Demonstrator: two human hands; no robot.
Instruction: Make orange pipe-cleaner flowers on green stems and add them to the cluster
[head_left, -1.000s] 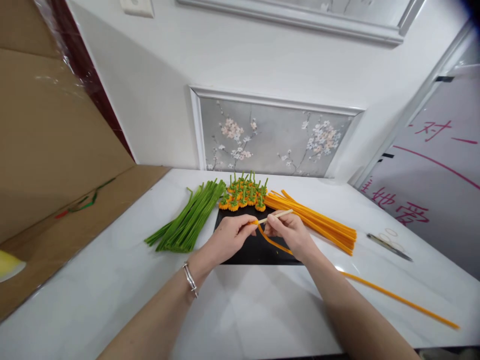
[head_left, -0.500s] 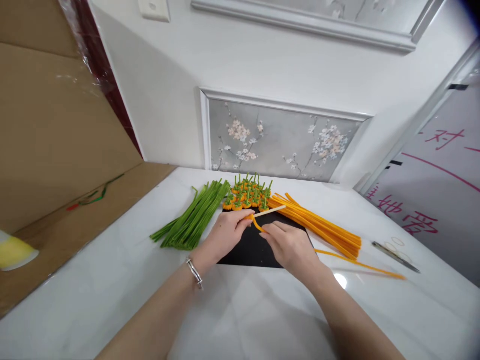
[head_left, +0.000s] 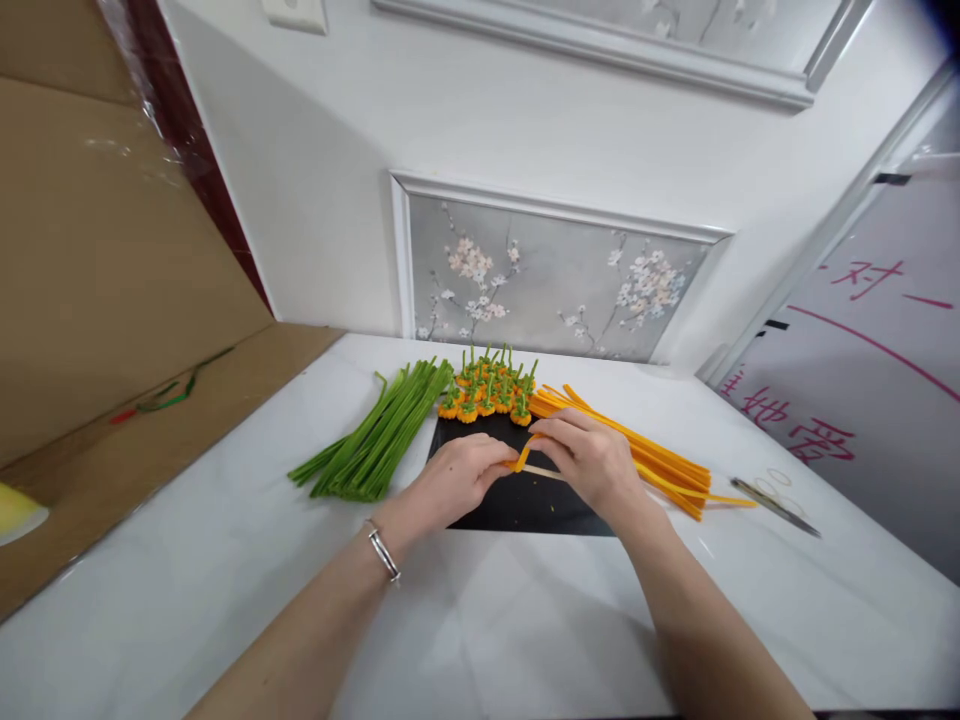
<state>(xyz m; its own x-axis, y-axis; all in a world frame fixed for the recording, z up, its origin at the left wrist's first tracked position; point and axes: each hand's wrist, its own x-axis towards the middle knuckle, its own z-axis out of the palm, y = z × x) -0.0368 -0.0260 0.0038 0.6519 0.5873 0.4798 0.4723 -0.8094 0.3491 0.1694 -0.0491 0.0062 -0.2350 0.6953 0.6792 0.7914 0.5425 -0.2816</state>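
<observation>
My left hand [head_left: 459,475] is closed, its fingertips pinching a pale thin stick [head_left: 546,473] together with the orange pipe cleaner [head_left: 523,456] wound at its end. Thumb and fingers of my right hand [head_left: 592,458] pinch the same pipe cleaner, which rises in a bend between both hands. Its loose tail runs out past my right wrist. Both hands are above a black mat [head_left: 517,512]. Just behind them stand several small orange pumpkins with green stems [head_left: 487,395], made of pipe cleaner. Part of the stick is hidden behind my right fingers.
A bundle of green pipe cleaners [head_left: 386,430] lies left of the mat, and an orange bundle [head_left: 675,468] to the right. Farther right are a slim dark metal tool [head_left: 776,507] and thin pale loops [head_left: 772,485]. Cardboard [head_left: 112,280] borders the table at left; a wall stands behind.
My right hand has moved up and over the stick, carrying the pipe cleaner from below to above it. The stick now points slightly downward to the right, and the loose tail has drawn inward.
</observation>
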